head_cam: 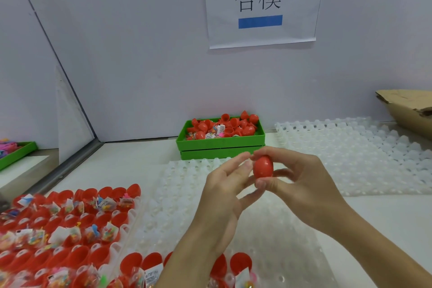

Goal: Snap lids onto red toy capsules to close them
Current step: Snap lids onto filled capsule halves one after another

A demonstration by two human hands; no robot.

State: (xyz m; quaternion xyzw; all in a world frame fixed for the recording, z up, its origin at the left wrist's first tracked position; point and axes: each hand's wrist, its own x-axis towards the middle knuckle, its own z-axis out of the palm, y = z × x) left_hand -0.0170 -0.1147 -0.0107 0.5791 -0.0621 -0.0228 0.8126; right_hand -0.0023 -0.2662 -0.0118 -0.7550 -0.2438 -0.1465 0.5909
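A closed red toy capsule [263, 167] is held up above the table between both hands. My right hand [301, 177] pinches it with thumb below and fingertips on top. My left hand [230, 184] touches its left side with its fingertips, fingers loosely bent. Open red capsule halves [70, 224] holding small bagged toys stand in a clear plastic tray at the lower left. More open halves [240, 263] stand near the bottom edge. A green bin [219, 145] at the back holds loose red lids [233, 124] and toy bags.
Empty clear dimpled trays [355, 154] cover the table's middle and right. A torn cardboard box [406, 110] sits at the far right. Another green tray [16, 154] with pink items lies at the far left. A paper sign [259, 2] hangs on the back wall.
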